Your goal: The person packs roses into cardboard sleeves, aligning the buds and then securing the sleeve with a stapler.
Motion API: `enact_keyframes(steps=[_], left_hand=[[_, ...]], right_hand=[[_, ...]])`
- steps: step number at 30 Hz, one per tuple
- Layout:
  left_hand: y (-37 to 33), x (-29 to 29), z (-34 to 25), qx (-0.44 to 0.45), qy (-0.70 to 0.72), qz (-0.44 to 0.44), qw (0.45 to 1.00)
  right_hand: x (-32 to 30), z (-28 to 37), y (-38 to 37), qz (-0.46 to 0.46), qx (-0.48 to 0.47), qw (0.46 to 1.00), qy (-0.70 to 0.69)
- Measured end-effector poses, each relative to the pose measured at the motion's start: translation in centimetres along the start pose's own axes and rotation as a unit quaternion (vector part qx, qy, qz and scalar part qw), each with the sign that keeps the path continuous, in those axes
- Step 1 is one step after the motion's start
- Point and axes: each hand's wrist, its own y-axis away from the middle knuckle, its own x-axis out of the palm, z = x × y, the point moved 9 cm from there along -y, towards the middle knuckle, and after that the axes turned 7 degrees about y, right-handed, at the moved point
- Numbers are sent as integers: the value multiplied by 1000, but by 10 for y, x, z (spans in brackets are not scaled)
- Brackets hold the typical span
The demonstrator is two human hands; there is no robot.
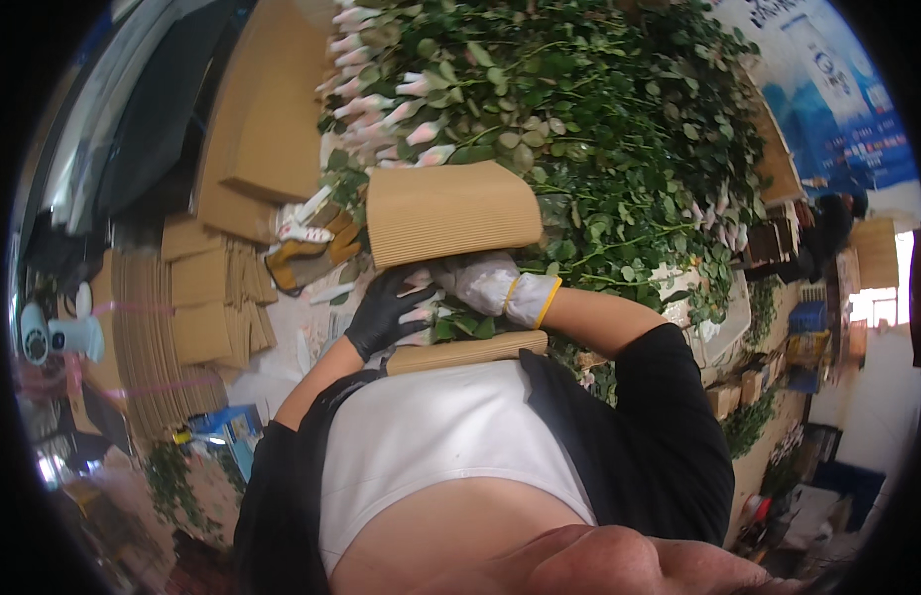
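My left hand (383, 315), in a black glove, lies with fingers spread over pale pink rose heads (418, 315). My right hand (485, 285), in a whitish glove with a yellow cuff, is beside it, against the lower edge of a raised corrugated cardboard sheet (454, 213). Its fingertips are partly hidden, so its grip cannot be made out. Green leaves (467, 326) show just below the right hand. Nearest my body is another strip of corrugated cardboard (466, 353); whether it joins the raised sheet is hidden.
Beyond the cardboard lies a large heap of leafy rose stems (619, 139), with wrapped pink heads (366, 104) along its left side. Stacked cardboard sheets (143, 342) and large brown boards (267, 109) stand left. A yellow-and-black tool (287, 266) lies near them. A small fan (59, 337) is far left.
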Motion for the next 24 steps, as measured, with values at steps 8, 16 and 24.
enact_keyframes(steps=[8, 16, 24], left_hand=[[-12, 4, 19, -22, 63, -11, 998], [-26, 9, 8, -12, -70, 61, 996], [-21, 9, 24, -34, 37, 55, 997]], right_hand=[[20, -91, 118, 93, 230, 960, -130], [50, -106, 134, -84, 229, 937, -250], [-183, -69, 136, -371, 99, 892, -240]])
